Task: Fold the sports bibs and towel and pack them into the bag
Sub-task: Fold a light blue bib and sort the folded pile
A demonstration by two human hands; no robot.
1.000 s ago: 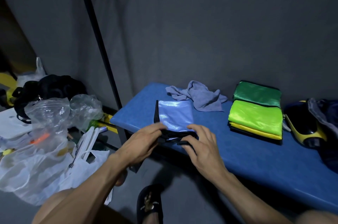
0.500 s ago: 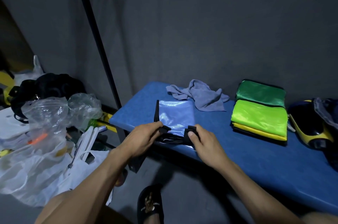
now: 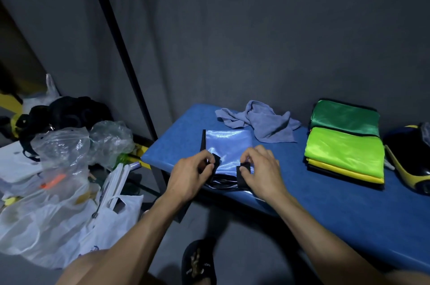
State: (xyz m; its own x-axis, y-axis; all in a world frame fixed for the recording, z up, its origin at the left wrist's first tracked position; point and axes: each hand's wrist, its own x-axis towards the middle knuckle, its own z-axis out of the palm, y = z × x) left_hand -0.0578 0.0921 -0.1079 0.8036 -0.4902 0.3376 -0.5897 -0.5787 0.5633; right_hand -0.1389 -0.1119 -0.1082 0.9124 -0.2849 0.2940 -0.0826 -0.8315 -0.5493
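Head view: a light-blue sports bib [image 3: 229,145] with black trim lies flat at the near left corner of the blue bench [image 3: 325,210], its long axis running from the near edge toward the wall, from 6 to 12 o'clock. The left hand [image 3: 189,176] pinches a black strap end at the bib's near left; the right hand [image 3: 260,172] pinches the other black strap end at its near right. A crumpled grey towel [image 3: 263,122] lies at 1 o'clock from the bib, just beyond it. At 3 o'clock, well apart, sits a stack of folded bibs [image 3: 344,152], green, lime and yellow.
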